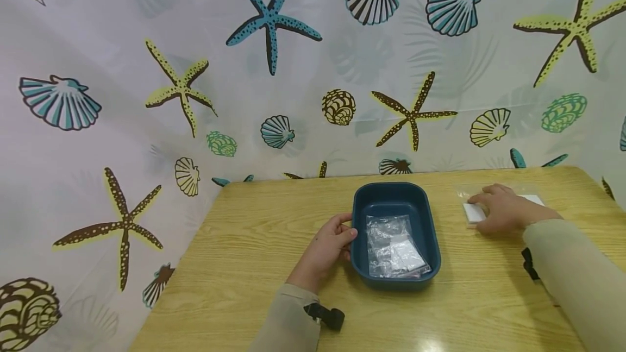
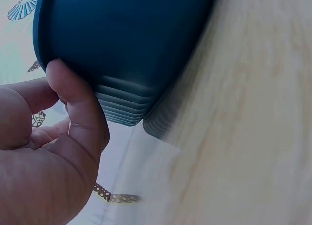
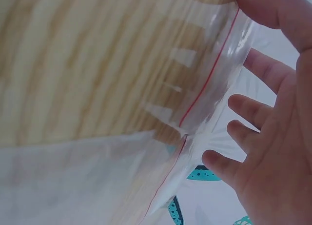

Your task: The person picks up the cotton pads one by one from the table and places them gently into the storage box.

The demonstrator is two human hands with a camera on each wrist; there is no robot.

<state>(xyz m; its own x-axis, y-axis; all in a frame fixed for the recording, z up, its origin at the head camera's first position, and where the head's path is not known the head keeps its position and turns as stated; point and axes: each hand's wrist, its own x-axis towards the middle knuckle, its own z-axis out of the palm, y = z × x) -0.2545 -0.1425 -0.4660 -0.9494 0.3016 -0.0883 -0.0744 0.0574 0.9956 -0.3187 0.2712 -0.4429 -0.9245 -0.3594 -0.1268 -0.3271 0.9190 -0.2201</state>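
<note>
A deep blue plastic tub (image 1: 395,283) stands mid-table, and my left hand (image 1: 326,244) grips its left side. In the left wrist view, the fingertips (image 2: 61,73) press against the tub's outer wall near the rim. Inside the tub lie clear zip bags (image 1: 386,243) with a flat white piece. To the right, my right hand (image 1: 506,209) reaches over a flat white piece (image 1: 473,213) in a clear bag on the table. The right wrist view has its fingers (image 3: 251,108) spread beside the bag's edge, near the red zip line (image 3: 209,76), with the thumb right at that edge.
The wood-grain table (image 1: 259,227) runs back to a white curtain (image 1: 303,96) printed with shells and starfish, which also hangs along the left side. Black straps (image 1: 329,316) circle both sleeved wrists.
</note>
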